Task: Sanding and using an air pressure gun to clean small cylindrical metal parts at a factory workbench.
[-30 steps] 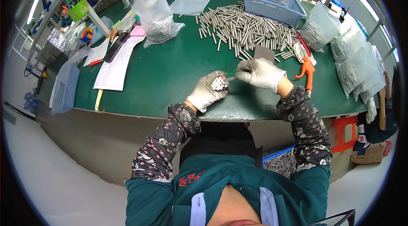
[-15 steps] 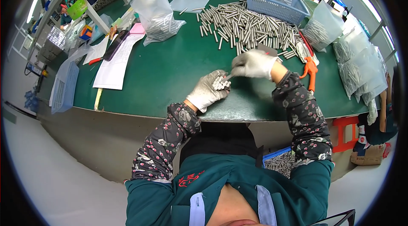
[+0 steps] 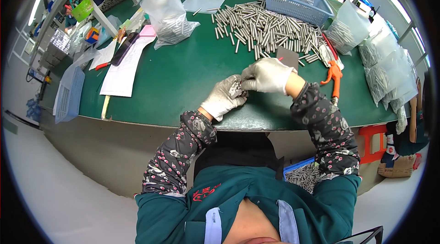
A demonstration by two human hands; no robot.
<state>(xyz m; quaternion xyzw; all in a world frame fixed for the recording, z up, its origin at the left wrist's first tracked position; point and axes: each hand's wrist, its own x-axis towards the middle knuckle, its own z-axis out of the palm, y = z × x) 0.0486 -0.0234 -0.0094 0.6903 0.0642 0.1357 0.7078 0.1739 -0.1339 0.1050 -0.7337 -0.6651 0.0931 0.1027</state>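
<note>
My left hand (image 3: 225,97), in a pale work glove, is closed round a bundle of short metal pins (image 3: 235,89), their round ends facing up. My right hand (image 3: 268,76), also gloved, is bent over the right side of that bundle. Its fingertips are pinched together against the pins; what they grip is hidden. A small red tip (image 3: 280,58) shows just above the right glove, in front of a dark grey flat piece (image 3: 288,55). Beyond the hands spreads a large loose pile of the same kind of metal pins (image 3: 266,26) on the green table (image 3: 183,79).
A blue plastic basket (image 3: 298,3) stands behind the pile. At right are an orange air gun (image 3: 334,79) and bags of pins (image 3: 382,69). On the left lie another bag (image 3: 168,19), paper sheets (image 3: 123,76) and a dark phone-like object (image 3: 124,49). A blue-rimmed pin bin (image 3: 302,175) sits below the table edge.
My right hand has shifted slightly left and down, onto the pin bundle, partly covering it. More of the dark grey piece now shows. My left hand stays in place.
</note>
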